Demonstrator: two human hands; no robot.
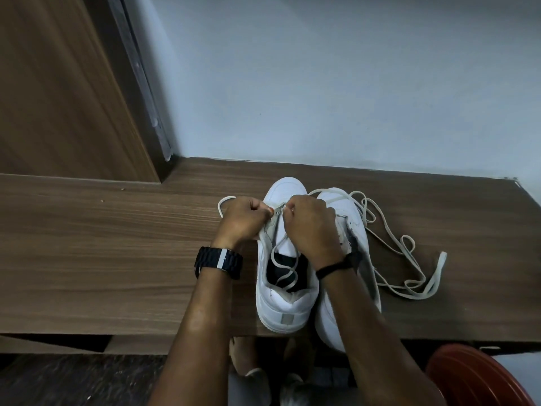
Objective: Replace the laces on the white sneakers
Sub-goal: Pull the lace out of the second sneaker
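Left fingers [265, 210]: curled, pinching the lace at the eyelet row on the left side of the near sneaker; the left hand [244, 219] sits just over the shoe's left flank, a dark watch [219, 262] on the wrist.
Right fingers [288, 208]: curled, pinching the same lace on the opposite side; the right hand [310, 227] covers part of the second sneaker, a thin black band [335, 266] on the wrist.
Edges and room: the wooden tabletop [102, 253] runs bare to the left of the shoes; a pale wall [322, 83] closes the far edge just beyond the toes, a wooden panel [58, 83] stands at the far left, and both heels reach the near edge, the second shoe's heel overhanging it.
Near sneaker [285, 300]: white, upright, toe toward the wall, tongue open, a loose lace [282, 259] looping across its dark opening.
Second sneaker [348, 230]: white, touching the first on its right, dark scuffs along its collar.
Spare lace [409, 276]: off-white, tangled in loose loops on the tabletop to the right of the shoes.
Below: a red-brown round object [474, 379] beside the tabletop's near right corner.
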